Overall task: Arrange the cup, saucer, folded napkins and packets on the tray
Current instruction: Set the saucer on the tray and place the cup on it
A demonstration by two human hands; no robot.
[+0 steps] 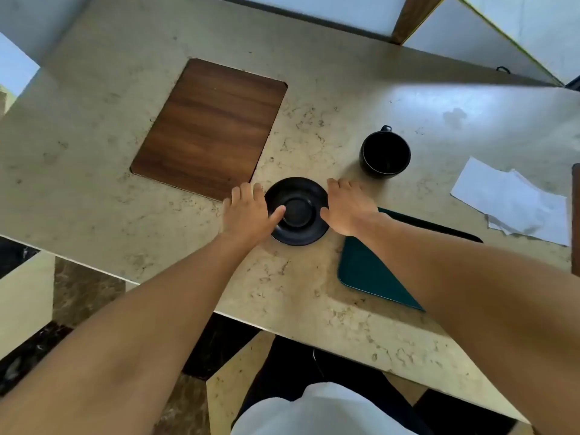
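Black saucer point(297, 211) gripped at both rims on the marble table point(94, 189).

Wood board point(209, 128) lies far left; left hand point(248, 211) and right hand point(346, 208) clamp the saucer, just beside the green tray point(370, 271); cup point(385, 154) stands beyond, white napkins point(511, 200) near the right edge.

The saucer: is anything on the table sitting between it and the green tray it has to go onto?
Nothing visible blocks it. The saucer lies just left of the tray, held at its edges by the left hand and right hand. Only the right forearm crosses above the tray. The cup and napkins lie farther back.
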